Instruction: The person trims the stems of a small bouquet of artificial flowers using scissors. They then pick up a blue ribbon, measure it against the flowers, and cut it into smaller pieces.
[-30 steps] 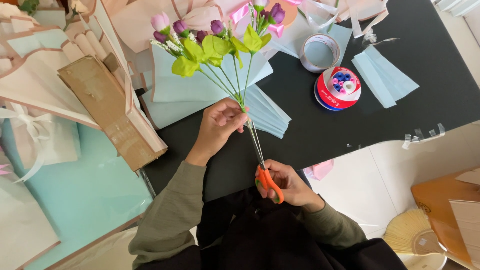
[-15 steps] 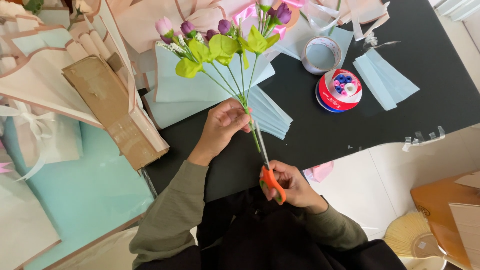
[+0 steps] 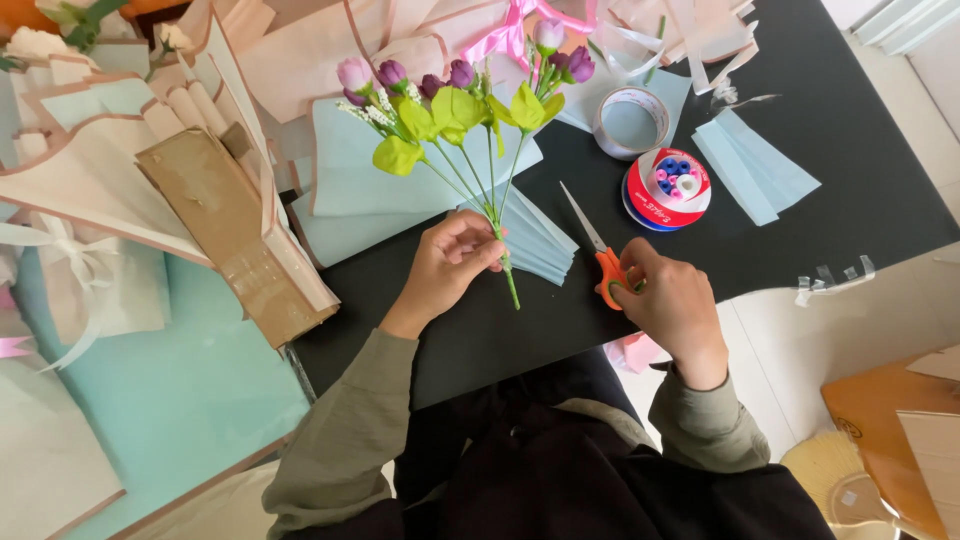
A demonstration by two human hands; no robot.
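Observation:
My left hand (image 3: 450, 262) grips a bunch of artificial flowers (image 3: 462, 100) by its green stems, just above their short lower ends. The bunch has pink and purple buds, white sprigs and yellow-green leaves, and it leans up and away over the black table (image 3: 860, 150). My right hand (image 3: 668, 300) holds orange-handled scissors (image 3: 592, 240) to the right of the stems. Their blades point up and to the left and are closed, apart from the stems.
Folded pale blue paper sheets (image 3: 535, 240) lie under the stems, with more (image 3: 755, 170) at the right. A clear tape roll (image 3: 630, 122) and a red-and-white spool (image 3: 667, 187) stand behind the scissors. Pink wrapping paper and cardboard (image 3: 235, 235) crowd the left and back. Tape strips (image 3: 830, 280) hang off the table edge.
My right hand has moved the scissors off the stem ends and out to the right. The stems below my left hand are now much shorter. The bunch stays in my left hand.

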